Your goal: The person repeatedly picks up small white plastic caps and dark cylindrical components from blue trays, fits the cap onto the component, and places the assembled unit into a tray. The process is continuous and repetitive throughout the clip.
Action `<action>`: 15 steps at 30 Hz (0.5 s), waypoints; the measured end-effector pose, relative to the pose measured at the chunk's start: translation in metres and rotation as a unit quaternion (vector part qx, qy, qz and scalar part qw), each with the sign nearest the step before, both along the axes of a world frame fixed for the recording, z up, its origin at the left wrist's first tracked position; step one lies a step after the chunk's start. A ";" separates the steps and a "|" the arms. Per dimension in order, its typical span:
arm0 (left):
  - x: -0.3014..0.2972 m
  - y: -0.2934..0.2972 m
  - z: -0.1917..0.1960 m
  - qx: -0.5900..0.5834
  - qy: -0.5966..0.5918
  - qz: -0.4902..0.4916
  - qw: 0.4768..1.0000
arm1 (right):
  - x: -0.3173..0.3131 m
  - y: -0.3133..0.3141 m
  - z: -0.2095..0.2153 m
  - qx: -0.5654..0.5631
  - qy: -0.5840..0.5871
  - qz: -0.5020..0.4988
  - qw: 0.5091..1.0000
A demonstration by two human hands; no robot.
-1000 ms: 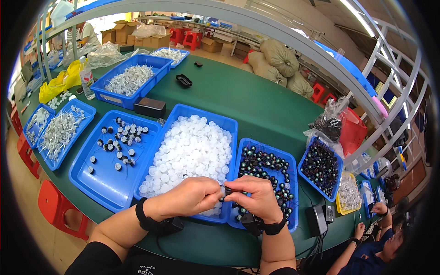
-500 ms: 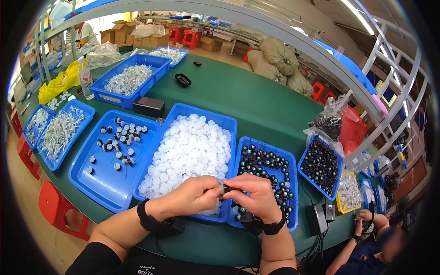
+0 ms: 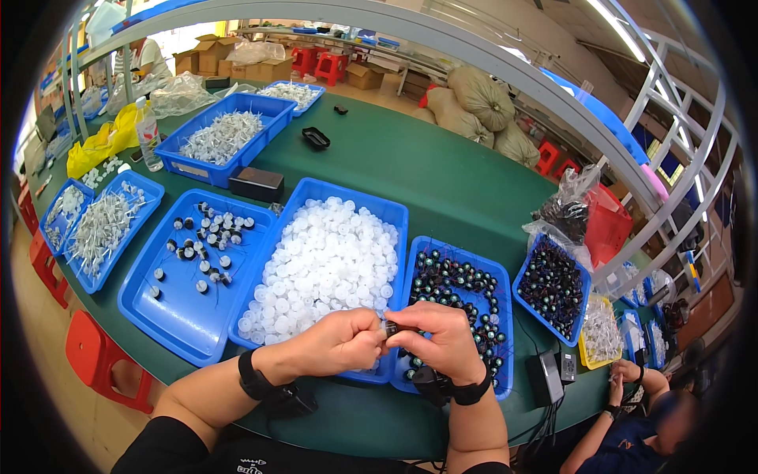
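Observation:
My left hand (image 3: 344, 341) and my right hand (image 3: 439, 335) meet above the near edge of a blue tray (image 3: 401, 207) heaped with white translucent plastic caps (image 3: 332, 253). Between their fingertips is a small black cylindrical part (image 3: 391, 327) with a pale end. The right thumb and fingers pinch its black side; the left hand is closed around the pale end, mostly hidden. Right of the caps, another blue tray (image 3: 505, 296) holds black parts with shiny greenish round tops (image 3: 454, 276). On the left, a blue tray (image 3: 178, 316) carries several black parts with white caps (image 3: 213, 237).
Farther left stand blue trays of white stemmed pieces (image 3: 106, 229), a water bottle (image 3: 148, 134) and a yellow bag (image 3: 103, 146). At right are a tray of dark parts (image 3: 553, 284), a black power adapter (image 3: 545, 378) with cables, and a co-worker's hands (image 3: 624, 375). A metal frame (image 3: 379, 14) arches overhead.
My left hand has sunk slightly and turned a little. The fingertips of both hands have shifted around the small part, and more of its black side shows. The trays stay put.

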State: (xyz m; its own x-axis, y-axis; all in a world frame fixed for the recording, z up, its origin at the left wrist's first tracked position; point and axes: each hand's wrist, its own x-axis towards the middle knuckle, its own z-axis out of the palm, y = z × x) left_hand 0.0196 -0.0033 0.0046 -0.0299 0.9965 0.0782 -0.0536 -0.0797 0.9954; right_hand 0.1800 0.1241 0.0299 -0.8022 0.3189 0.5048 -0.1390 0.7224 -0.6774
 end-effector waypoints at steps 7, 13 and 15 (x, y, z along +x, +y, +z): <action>-0.004 0.005 -0.002 0.251 0.313 0.116 0.908 | -0.003 -0.006 0.000 -0.094 -0.034 -0.026 0.995; -0.004 0.003 -0.002 0.035 0.036 0.031 0.998 | -0.004 0.000 -0.003 -0.075 -0.009 -0.006 0.997; -0.002 0.002 -0.002 -0.031 -0.115 0.003 0.993 | -0.006 -0.003 -0.006 -0.061 0.022 0.008 0.998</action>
